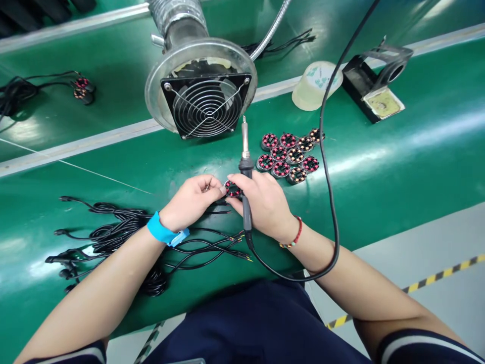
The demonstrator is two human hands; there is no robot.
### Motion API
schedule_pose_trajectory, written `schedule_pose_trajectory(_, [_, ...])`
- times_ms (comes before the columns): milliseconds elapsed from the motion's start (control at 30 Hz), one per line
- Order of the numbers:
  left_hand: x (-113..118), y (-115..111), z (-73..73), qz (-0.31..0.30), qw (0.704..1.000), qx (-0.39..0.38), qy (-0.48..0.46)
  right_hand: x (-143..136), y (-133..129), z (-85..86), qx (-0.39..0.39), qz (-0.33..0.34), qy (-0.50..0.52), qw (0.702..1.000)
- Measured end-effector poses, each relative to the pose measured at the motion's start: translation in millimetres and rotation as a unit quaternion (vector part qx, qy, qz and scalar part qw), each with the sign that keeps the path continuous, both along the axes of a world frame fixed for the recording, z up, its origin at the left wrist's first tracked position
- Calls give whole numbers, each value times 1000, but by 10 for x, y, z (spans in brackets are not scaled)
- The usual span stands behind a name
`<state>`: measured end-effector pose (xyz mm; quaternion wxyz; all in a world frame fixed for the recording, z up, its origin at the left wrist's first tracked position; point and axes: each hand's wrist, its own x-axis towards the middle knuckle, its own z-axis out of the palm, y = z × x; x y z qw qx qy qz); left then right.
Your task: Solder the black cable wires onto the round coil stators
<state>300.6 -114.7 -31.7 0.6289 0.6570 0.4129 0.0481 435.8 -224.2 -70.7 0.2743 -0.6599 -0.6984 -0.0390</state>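
Note:
A small round part [233,189], ringed with red dots, sits between my two hands. My left hand [197,198], with a blue wristband, is closed in a pinch at its left edge. Whether those fingers also hold a thin wire, I cannot tell. My right hand [265,202] is closed with thumb and fingertips on the part's right side. It also holds a soldering iron [246,167], metal tip pointing away from me toward the fan. Just right of my hands stand several similar round parts [280,168], some with red dots, some with orange ones.
A fan extractor [208,108] hangs ahead. Bundled black cables [113,227] lie at left, their stripped ends [238,237] below my hands. At back right are a pale tub [308,90] and an iron stand [373,83]. The iron's cord [329,172] loops over my right forearm.

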Motion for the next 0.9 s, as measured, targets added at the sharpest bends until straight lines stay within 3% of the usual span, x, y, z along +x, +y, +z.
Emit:
schedule_pose_trajectory(133, [-22,54,-16,99,994,-29,-23,25,-3,-16,-1,-9,8,1000])
schedule_pose_trajectory(200, [-36,68,-17,129,991,4,-39,44,-3,-19,-8,-5,15,1000])
schedule_pose_trajectory(267, [-48,62,-21,96,992,72,-39,55,-2,-18,-10,12,16,1000])
schedule_pose_trajectory(333, [-58,40,-34,19,991,130,-15,57,-1,-15,-12,41,10,999])
schedule_pose_trajectory(400, [-64,17,-52,-45,986,159,17,53,-2,-12,-23,68,1,997])
schedule_pose_trajectory(467, [-64,6,-65,-67,983,166,41,50,-4,-10,-33,87,-9,996])
schedule_pose_trajectory(600, [-47,35,-53,-33,994,105,18,56,-12,-7,-43,116,0,992])
schedule_pose_trajectory(800, [-55,118,-8,109,993,-13,-45,100,-20,-34,-52,108,72,990])
schedule_pose_trajectory(900, [-80,124,18,49,998,-3,-36,125,-20,-39,-21,97,91,991])
